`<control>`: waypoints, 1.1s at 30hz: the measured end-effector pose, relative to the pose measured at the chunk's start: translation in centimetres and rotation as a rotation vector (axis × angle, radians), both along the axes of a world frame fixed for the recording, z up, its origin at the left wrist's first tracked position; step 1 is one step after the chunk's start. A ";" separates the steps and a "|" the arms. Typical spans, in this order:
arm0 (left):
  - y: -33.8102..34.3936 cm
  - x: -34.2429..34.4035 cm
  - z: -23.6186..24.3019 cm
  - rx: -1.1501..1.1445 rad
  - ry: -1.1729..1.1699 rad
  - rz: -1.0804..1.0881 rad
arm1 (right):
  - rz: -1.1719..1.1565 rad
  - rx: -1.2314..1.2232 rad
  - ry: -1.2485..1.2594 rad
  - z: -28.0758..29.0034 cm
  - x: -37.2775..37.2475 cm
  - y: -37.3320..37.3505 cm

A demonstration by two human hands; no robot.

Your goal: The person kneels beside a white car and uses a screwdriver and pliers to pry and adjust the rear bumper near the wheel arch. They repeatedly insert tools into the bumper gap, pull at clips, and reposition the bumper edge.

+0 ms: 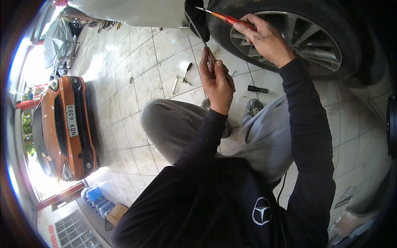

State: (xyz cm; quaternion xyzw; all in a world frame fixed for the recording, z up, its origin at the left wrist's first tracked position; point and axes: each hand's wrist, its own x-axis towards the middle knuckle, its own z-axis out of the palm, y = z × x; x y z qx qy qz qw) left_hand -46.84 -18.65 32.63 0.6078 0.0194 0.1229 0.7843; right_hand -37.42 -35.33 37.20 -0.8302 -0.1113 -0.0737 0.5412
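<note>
My right hand is closed around the handle of a red-and-orange screwdriver, beside the car wheel. Its tip points left, at the dark gap between tyre and pale bumper. Lower and to the left, my left hand grips a long-shafted screwdriver with a brownish handle. That shaft slants up to the bumper's edge beside the dark wheel-arch lining. Whether either tip touches anything I cannot tell.
On the tiled floor lie a wrench, a black-handled tool and a black flashlight. An orange car stands at the left. Bottles and a cardboard box are at the lower left.
</note>
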 end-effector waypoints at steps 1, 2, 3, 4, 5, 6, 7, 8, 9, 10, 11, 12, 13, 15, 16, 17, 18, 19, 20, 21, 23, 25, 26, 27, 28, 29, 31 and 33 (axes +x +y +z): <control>0.4 0.2 -0.9 0.013 -0.026 0.005 | -0.003 -0.017 -0.019 -0.1 0.1 0.0; 1.0 0.5 -1.7 0.028 -0.053 0.010 | -0.005 -0.034 -0.039 -0.2 0.1 0.0; 1.1 0.6 -1.8 0.040 -0.074 0.011 | -0.005 -0.034 -0.039 -0.4 0.0 -0.3; 1.3 0.5 -1.8 0.041 -0.044 0.012 | -0.004 -0.034 -0.039 -0.5 0.0 -0.6; 1.4 0.5 -1.7 0.068 -0.033 0.013 | -0.001 -0.034 -0.040 -0.5 0.0 -0.9; 1.5 0.3 -1.4 0.098 -0.019 0.016 | 0.000 -0.041 -0.064 -0.7 0.1 -1.2; 1.5 0.2 -1.3 0.128 -0.006 0.021 | 0.001 -0.049 -0.087 -0.8 0.3 -1.4; 1.6 0.2 -1.6 0.127 -0.032 0.008 | 0.003 -0.056 -0.111 -0.8 0.4 -1.6; 1.8 0.3 -1.6 0.134 -0.042 0.014 | 0.022 -0.026 -0.053 -0.4 0.4 -1.4; 1.7 0.3 -1.6 0.134 -0.049 0.015 | 0.037 -0.003 0.007 0.3 0.2 -1.4; 1.7 0.2 -1.5 0.134 -0.056 0.017 | 0.052 0.019 0.067 1.1 -0.1 -1.3; 1.5 0.2 -1.3 0.125 -0.040 0.024 | 0.020 -0.030 0.091 1.9 -0.4 -1.5; 1.3 0.0 -1.1 0.116 -0.024 0.033 | 0.021 0.011 0.093 2.4 -0.8 -1.5; 1.0 -0.2 0.0 0.105 0.024 0.033 | 0.015 0.090 0.093 3.1 -1.3 -1.7; 1.3 -0.3 0.8 0.108 0.056 0.028 | 0.015 0.063 0.065 3.1 -1.2 -1.7; 1.6 -0.4 1.7 0.110 0.088 0.024 | 0.015 0.036 0.037 3.1 -1.1 -1.6; 1.7 -0.5 2.6 0.138 0.106 0.033 | 0.017 0.006 0.012 3.1 -1.1 -1.5; 1.9 -0.7 3.1 0.119 0.106 0.029 | 0.017 0.016 0.035 3.2 -1.2 -1.3; 2.1 -0.7 3.8 0.154 0.114 0.022 | 0.018 0.026 0.057 3.5 -1.2 -1.1; 2.2 -0.7 4.5 0.185 0.120 0.012 | 0.016 0.033 0.078 3.7 -1.2 -1.0; 2.7 -1.2 5.7 0.174 0.176 0.003 | -0.003 0.004 0.038 3.1 -1.1 -0.7; 4.1 -1.4 6.4 0.206 0.193 -0.048 | -0.016 -0.008 -0.012 2.7 -0.7 -0.6; 4.6 -1.4 6.6 0.248 0.198 -0.072 | -0.022 -0.009 -0.034 2.4 -0.5 -0.7; 4.7 -1.4 6.7 0.245 0.193 -0.072 | -0.023 -0.005 -0.059 2.2 -0.4 -0.4; 4.7 -1.3 6.7 0.241 0.188 -0.074 | -0.018 0.019 -0.017 2.0 -0.4 -0.2; 4.6 -1.3 6.8 0.237 0.183 -0.076 | -0.014 0.042 0.025 1.8 -0.5 -0.1; 4.3 -1.3 6.5 0.219 0.196 -0.059 | 0.001 0.069 0.069 1.4 -0.4 0.2; 4.3 -1.3 6.0 0.230 0.184 -0.053 | 0.024 0.081 0.066 1.1 0.1 0.4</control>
